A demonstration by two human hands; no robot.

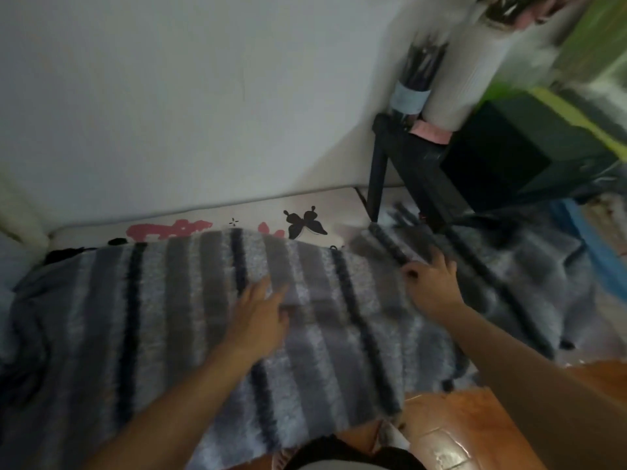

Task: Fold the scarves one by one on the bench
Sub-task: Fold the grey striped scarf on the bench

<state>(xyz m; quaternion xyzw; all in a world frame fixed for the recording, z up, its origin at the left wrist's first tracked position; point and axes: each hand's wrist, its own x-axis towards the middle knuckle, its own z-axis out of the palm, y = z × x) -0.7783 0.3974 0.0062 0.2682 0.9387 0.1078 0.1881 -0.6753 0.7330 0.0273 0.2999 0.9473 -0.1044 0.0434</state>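
My left hand (263, 310) lies flat on the scarf (163, 310) spread over the bench (342, 203), my right hand (431, 283) presses its edge with loose fingers, so I should smooth outward before folding.

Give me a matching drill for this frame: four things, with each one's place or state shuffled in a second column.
Things:
1. left hand
2. right hand
3. butterfly print
4. striped scarf

Place or state:
A. on the white bench surface, beyond the scarf's far edge
B. spread across the bench
C. flat on the scarf's middle, fingers straight
D. at the scarf's right side, beside a dark stripe

Pairs: 1-C, 2-D, 3-A, 4-B
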